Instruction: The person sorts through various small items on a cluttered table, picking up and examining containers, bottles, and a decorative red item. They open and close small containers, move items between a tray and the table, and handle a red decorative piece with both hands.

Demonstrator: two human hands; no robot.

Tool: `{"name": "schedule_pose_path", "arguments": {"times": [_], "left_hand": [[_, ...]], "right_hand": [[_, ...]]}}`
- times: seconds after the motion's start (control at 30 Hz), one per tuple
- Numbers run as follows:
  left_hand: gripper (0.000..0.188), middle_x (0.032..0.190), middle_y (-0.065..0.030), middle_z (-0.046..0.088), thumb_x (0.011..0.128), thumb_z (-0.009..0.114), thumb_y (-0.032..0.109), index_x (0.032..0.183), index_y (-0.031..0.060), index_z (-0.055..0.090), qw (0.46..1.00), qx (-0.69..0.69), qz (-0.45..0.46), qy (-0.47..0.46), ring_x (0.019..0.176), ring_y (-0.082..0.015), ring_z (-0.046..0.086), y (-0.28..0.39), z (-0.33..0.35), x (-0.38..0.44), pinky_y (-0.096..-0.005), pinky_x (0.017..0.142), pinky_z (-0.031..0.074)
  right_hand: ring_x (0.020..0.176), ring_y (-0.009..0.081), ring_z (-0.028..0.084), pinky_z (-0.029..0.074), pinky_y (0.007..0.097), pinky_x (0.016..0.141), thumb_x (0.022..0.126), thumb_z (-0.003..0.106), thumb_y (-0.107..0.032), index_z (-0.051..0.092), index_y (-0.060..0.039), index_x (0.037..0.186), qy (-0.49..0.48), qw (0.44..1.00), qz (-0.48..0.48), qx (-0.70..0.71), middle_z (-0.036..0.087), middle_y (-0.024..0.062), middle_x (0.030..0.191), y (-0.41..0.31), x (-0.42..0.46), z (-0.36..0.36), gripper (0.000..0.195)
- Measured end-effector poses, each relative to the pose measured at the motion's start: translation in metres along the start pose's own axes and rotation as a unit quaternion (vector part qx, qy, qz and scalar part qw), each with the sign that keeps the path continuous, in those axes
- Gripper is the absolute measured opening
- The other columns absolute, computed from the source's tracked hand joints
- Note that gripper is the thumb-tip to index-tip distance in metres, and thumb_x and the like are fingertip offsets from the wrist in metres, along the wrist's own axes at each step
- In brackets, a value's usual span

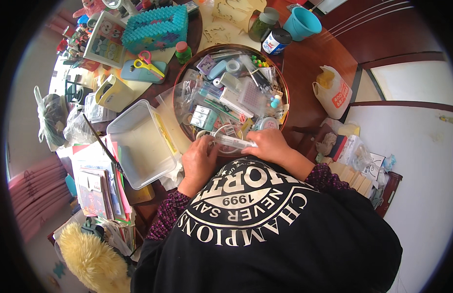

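Between my two hands is a narrow white printed strip or slim packet [232, 140], held level over the near rim of a round tray [176, 78]. My left hand [200, 159] pinches one end and my right hand [271, 145] grips the other. A clear ring-shaped piece [229, 129] shows just behind the strip; whether it is attached cannot be told. Small goods crowd the tray: a box with white panels [202, 118], a flat white box [235, 103], a roll of tape [232, 66], black-capped pens [261, 78] and a round clear tub [269, 123].
Left of the tray stands a clear plastic bin [145, 146], beside stacked papers and booklets [96, 190]. Farther back are scissors [149, 66], a turquoise beaded box [155, 29], a lidded jar [263, 25] and a blue bucket [302, 23]. A white plastic bag [330, 93] sits at the right edge.
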State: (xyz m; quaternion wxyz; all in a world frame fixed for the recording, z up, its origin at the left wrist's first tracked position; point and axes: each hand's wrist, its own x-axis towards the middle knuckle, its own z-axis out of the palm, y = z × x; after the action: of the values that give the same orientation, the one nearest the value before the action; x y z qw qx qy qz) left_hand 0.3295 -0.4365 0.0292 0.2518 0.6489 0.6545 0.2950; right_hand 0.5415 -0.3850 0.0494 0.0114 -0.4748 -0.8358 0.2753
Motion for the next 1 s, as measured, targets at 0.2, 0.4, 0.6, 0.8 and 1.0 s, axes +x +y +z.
{"name": "schedule_pose_path", "arguments": {"times": [0.2,0.4,0.6,0.8,1.0], "left_hand": [[0.015,0.070,-0.0064,0.059,0.074,0.064,0.020,0.081,0.0082,0.057,0.996,0.086,0.023,0.010,0.063,-0.0249,0.060,-0.013,0.014,0.006,-0.0356,0.052,0.045],[0.016,0.073,-0.0076,0.061,0.074,0.064,0.022,0.079,0.0081,0.058,0.995,0.099,-0.013,-0.009,0.066,-0.0265,0.061,-0.016,0.016,0.005,-0.0373,0.054,0.045],[0.017,0.075,-0.0093,0.058,0.073,0.065,0.022,0.077,0.0073,0.058,0.996,0.090,0.022,-0.002,0.071,-0.0284,0.058,0.001,-0.007,0.013,-0.0377,0.061,0.046],[0.027,0.088,-0.0081,0.058,0.070,0.068,0.017,0.093,0.0064,0.059,0.967,0.197,0.079,0.139,0.085,-0.0279,0.054,-0.006,-0.055,0.077,-0.0363,0.075,0.045],[0.036,0.085,-0.0099,0.059,0.063,0.072,0.020,0.090,0.0064,0.054,0.938,0.346,0.025,0.017,0.088,-0.0261,0.056,-0.041,-0.034,0.138,-0.0359,0.075,0.045]], "right_hand": [[0.069,0.0334,0.060,0.046,0.0437,0.061,0.072,0.063,-0.023,0.062,-0.0071,0.074,-0.123,0.992,-0.015,-0.026,0.060,0.0138,0.068,-0.008,0.001,-0.032,0.016],[0.073,0.0332,0.059,0.046,0.0418,0.064,0.070,0.066,-0.024,0.065,-0.0098,0.077,-0.100,0.994,0.037,-0.005,0.061,0.0138,0.072,0.005,-0.005,-0.104,0.015],[0.076,0.0324,0.060,0.047,0.0425,0.067,0.072,0.066,-0.027,0.065,-0.0104,0.077,-0.076,0.996,0.025,-0.037,0.062,0.0136,0.077,0.021,0.036,-0.053,0.017],[0.073,0.0341,0.061,0.048,0.0426,0.066,0.075,0.066,-0.029,0.065,-0.0075,0.083,0.042,0.996,0.058,0.046,0.062,0.0168,0.071,-0.005,0.048,-0.043,0.023],[0.069,0.0337,0.060,0.046,0.0431,0.063,0.075,0.066,-0.028,0.064,-0.0074,0.084,0.072,0.996,0.014,0.058,0.061,0.0159,0.068,-0.005,0.052,-0.047,0.023]]}}
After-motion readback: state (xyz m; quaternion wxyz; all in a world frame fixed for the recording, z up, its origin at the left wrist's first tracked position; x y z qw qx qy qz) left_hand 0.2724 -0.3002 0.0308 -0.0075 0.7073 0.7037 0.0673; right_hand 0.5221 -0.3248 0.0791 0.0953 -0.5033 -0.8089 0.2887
